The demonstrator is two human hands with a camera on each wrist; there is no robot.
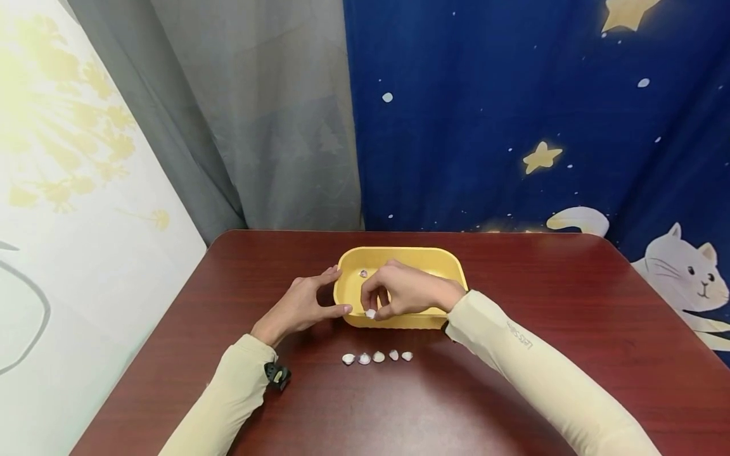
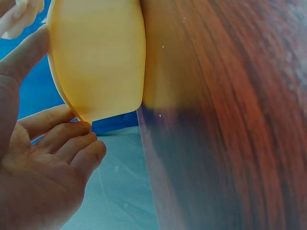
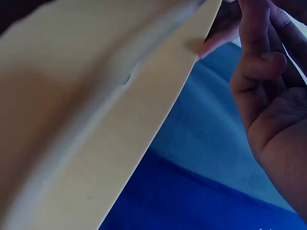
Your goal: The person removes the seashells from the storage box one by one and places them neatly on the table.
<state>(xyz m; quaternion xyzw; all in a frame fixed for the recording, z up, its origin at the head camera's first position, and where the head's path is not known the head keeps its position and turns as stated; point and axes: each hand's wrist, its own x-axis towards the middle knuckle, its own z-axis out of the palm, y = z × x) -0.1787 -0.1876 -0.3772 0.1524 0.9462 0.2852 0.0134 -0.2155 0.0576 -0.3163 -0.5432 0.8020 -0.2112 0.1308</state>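
A yellow plastic basin (image 1: 419, 256) stands on the table. My right hand (image 1: 406, 288) is over its near rim, pinching a small white seashell (image 1: 371, 313) between thumb and fingers. At the basin's left end, my left hand (image 1: 302, 301) rests on the rim, thumb on the near side and fingers at the corner; the left wrist view shows these fingers (image 2: 72, 136) spread and only lightly bent. Inside the basin lies another shell (image 1: 363, 273); my right hand hides part of the floor. Several shells (image 1: 379, 357) form a row in front of the basin.
The dark red-brown wooden table (image 1: 542, 316) extends to both sides of the basin. Behind it hang a grey curtain (image 1: 274, 114) and a blue star-patterned curtain (image 1: 456, 126). A white panel with yellow prints (image 1: 68, 253) borders the left side.
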